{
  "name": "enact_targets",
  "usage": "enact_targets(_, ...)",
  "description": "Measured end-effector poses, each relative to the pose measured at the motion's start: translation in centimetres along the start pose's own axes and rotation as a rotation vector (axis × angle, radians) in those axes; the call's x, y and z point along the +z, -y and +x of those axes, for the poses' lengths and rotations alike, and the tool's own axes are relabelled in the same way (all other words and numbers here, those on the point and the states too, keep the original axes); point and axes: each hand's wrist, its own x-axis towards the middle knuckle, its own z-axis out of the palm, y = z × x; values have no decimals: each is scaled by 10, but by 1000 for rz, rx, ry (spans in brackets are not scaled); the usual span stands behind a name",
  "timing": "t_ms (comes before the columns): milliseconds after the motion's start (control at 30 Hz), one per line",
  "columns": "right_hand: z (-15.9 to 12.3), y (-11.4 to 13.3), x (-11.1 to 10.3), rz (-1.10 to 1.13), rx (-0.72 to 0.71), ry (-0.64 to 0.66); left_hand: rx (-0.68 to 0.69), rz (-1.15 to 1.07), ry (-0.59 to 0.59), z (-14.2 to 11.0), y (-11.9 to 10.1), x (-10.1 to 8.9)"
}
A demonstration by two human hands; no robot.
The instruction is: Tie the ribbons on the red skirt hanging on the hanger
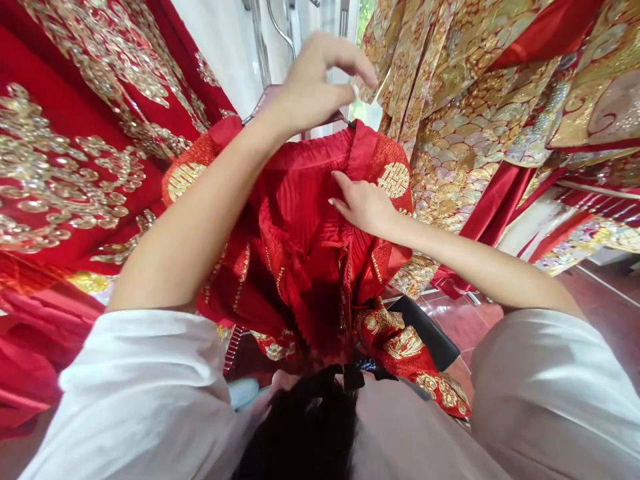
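A red garment [300, 220] with gold embroidered emblems hangs in front of me from a hanger [260, 107]. My left hand [313, 83] is raised at the top of the hanger, fingers curled around its upper part. My right hand [363, 203] rests flat on the garment's red lining just below the collar, fingers spread against the cloth. White sleeves cover both my upper arms.
Red garments with heavy gold embroidery hang at the left [75, 147]. Gold-patterned robes [475, 113] hang close at the right. A metal rail and window frame [280, 27] stand behind. A reddish floor [605, 307] shows at the lower right.
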Motion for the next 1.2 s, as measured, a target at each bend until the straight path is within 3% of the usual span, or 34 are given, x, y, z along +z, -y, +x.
enact_targets(100,-4,-26,-14,66,41,-235,157,228,-120,-34,17,-37)
enact_targets(200,-5,-47,-10,90,150,-403,-75,399,-64,-72,46,-58)
enact_targets(300,5,-45,15,95,178,-374,-251,336,115,-96,70,-56)
enact_targets(367,18,-38,30,115,171,-326,-261,326,136,-102,76,-49)
enact_targets(467,44,-35,34,243,103,-301,-260,280,18,-101,79,-41)
enact_targets(567,67,-42,18,444,-48,-350,-315,165,-195,-96,84,-41)
enact_targets(633,75,-45,9,510,-114,-342,-332,97,-246,-93,89,-43)
enact_targets(767,73,-45,12,468,-170,-254,-352,50,31,-85,95,-47)
enact_targets(833,68,-43,18,418,-165,-220,-372,118,110,-81,94,-47)
enact_targets(967,46,-30,23,312,-27,-270,-285,324,83,-90,80,-39)
enact_targets(1033,24,-18,25,280,69,-299,-205,391,-42,-110,62,-27)
enact_targets(1067,12,-12,28,280,114,-300,-194,412,-161,-124,50,-19)
enact_targets(1133,-16,-1,39,311,200,-288,-255,338,-383,-157,26,2)
enact_targets(1200,-39,6,58,371,285,-269,-363,267,-482,-191,7,28)
